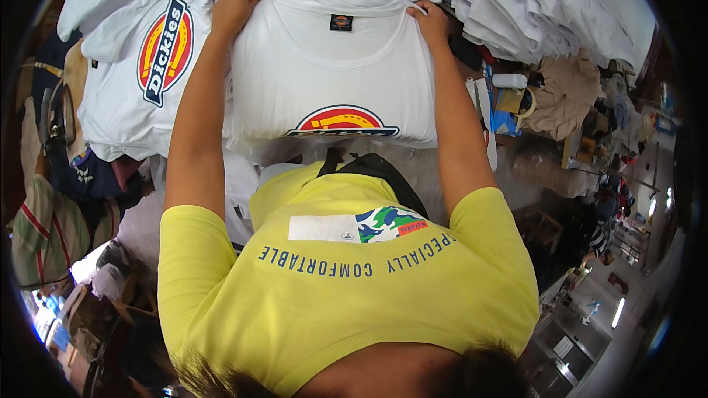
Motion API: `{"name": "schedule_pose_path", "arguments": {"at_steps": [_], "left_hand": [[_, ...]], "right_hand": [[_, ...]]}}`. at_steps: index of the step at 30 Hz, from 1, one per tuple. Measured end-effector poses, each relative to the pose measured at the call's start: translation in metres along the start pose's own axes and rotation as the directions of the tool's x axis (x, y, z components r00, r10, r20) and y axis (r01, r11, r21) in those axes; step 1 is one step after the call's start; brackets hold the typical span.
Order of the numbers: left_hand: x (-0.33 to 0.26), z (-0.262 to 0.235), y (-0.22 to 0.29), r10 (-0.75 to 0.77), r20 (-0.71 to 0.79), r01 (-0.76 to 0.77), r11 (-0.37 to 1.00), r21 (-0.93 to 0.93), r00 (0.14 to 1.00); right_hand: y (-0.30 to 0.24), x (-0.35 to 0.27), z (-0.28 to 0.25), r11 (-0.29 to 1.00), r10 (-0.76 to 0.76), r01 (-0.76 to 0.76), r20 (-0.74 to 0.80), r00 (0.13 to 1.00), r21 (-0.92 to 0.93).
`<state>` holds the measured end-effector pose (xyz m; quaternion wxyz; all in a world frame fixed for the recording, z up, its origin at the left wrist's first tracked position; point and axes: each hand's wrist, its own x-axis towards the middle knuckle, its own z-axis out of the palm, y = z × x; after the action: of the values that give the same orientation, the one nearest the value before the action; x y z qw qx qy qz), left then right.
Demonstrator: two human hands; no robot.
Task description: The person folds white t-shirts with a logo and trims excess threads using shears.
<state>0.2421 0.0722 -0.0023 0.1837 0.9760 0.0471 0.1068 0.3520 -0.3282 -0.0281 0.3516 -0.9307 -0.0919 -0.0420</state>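
A folded white T-shirt lies in front of me, its round neckline and small black neck label at the far end. The top of a red and yellow print shows at its near fold. My left hand is closed on the shirt's far left corner at the shoulder. At the far right corner, my right hand pinches the other shoulder; its fingertips are partly hidden by cloth. Both arms reach straight ahead. Left of my left arm lies another white T-shirt with a round red and yellow print.
A heap of white garments is piled at the far right. Beside my right forearm are a white bottle, a tape roll and crumpled beige cloth. A striped cloth hangs at the left.
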Motion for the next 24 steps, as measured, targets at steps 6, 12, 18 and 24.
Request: {"name": "schedule_pose_path", "arguments": {"at_steps": [6,12,18,24], "left_hand": [[-0.013,-0.02,0.013,-0.037,-0.037,0.029,0.978,-0.207,0.999],[-0.109,-0.06,0.029,0.217,-0.301,-0.305,0.909,-0.285,0.929],[-0.227,-0.049,0.063,0.164,-0.145,-0.174,0.983,-0.055,0.976],[-0.243,-0.023,0.095,0.057,-0.258,-0.108,0.976,-0.189,0.965]], "right_hand": [[-0.01,-0.013,-0.009,0.995,-0.093,0.098,-0.166,0.982,0.019],[-0.028,-0.113,-0.068,0.915,-0.369,0.303,-0.248,0.896,-0.267],[-0.012,-0.235,-0.052,0.904,-0.268,0.199,-0.138,0.954,-0.379],[-0.044,-0.237,-0.049,0.834,-0.379,0.349,0.016,0.925,-0.428]]}}
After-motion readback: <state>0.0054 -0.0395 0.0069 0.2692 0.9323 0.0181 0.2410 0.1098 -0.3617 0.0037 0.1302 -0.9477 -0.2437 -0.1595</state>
